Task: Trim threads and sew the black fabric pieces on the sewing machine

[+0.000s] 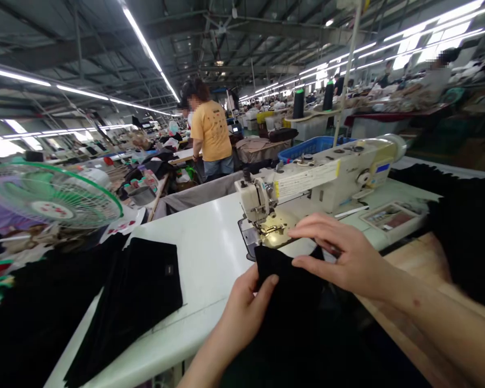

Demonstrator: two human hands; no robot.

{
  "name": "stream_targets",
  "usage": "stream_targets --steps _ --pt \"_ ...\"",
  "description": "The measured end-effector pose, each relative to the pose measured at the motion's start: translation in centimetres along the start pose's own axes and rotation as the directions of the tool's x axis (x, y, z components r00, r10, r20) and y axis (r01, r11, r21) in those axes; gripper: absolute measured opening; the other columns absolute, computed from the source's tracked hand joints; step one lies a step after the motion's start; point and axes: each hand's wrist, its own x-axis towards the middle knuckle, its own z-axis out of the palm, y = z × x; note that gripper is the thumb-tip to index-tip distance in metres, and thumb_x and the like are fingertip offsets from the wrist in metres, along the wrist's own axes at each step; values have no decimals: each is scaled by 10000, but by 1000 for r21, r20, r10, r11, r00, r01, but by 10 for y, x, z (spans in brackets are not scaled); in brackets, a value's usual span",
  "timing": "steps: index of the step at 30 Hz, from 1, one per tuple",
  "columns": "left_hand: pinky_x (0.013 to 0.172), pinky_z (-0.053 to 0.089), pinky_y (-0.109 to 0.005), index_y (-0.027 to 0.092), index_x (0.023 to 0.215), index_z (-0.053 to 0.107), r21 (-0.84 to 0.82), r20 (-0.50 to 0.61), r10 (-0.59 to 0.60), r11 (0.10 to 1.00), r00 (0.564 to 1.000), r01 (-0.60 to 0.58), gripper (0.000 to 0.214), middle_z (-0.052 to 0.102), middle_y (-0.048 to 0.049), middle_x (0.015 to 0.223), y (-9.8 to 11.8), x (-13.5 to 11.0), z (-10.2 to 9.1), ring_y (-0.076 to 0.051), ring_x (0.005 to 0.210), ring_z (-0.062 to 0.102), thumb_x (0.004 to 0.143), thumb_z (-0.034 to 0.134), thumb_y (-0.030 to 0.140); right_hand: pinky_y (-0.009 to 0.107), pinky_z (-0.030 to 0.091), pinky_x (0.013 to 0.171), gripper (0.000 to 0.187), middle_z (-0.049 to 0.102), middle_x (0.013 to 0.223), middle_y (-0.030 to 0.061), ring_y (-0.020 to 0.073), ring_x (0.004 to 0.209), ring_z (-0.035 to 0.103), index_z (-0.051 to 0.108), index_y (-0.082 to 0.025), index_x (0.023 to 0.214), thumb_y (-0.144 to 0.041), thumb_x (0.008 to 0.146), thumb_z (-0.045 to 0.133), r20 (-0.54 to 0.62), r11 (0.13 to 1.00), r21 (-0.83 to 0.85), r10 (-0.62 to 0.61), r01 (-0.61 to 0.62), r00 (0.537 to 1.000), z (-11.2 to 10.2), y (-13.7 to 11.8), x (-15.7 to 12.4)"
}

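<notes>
My left hand [246, 302] pinches the edge of a piece of black fabric [286, 291], thumb on top and fingers underneath. The cloth hangs down toward my lap, in front of the sewing machine [303, 186]. At the cloth's upper right, my right hand [335, 253] has its thumb and forefinger spread apart. Its thumb lies at the fabric, and its lower fingers are partly hidden. Just beyond the cloth's top edge are the machine's presser foot and lit needle plate [274, 226].
A stack of black fabric pieces [145, 285], the top one with a small label, lies left on the white table [210, 231]. More black cloth [464, 231] is heaped at right. A green fan [52, 194] stands at left. A person in a yellow shirt [212, 129] stands beyond the table.
</notes>
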Motion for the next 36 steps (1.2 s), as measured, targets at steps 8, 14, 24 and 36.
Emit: stream_targets --steps 8,14,24,36 --pt "837 494 -268 222 1077 665 55 102 -1 998 995 -5 189 712 -25 995 10 -1 18 -180 915 642 947 558 304 269 498 790 123 727 933 22 161 862 659 687 -231 1013 -267 896 684 34 997 73 25 -28 999 13 13 -17" --pt "667 478 -229 177 859 682 -98 -176 -66 994 982 49 207 681 -11 769 5 6 30 -155 727 611 877 645 380 243 425 646 145 674 848 5 131 733 585 642 -213 881 -336 873 719 81 970 178 154 -166 985 15 23 -20" --pt "765 500 -282 197 996 708 167 -346 100 985 933 -44 163 689 -40 917 -3 1 31 -181 855 633 924 611 307 238 319 533 281 489 686 -52 99 595 404 609 -189 760 -429 831 737 365 821 299 371 -485 854 11 32 -15" --pt "724 528 -314 216 1155 674 595 -252 602 713 758 -369 326 672 -59 928 4 -4 41 -178 851 627 876 621 54 231 364 570 66 532 761 -37 102 627 458 622 -197 799 -140 831 615 284 866 244 367 -437 886 19 7 -17"
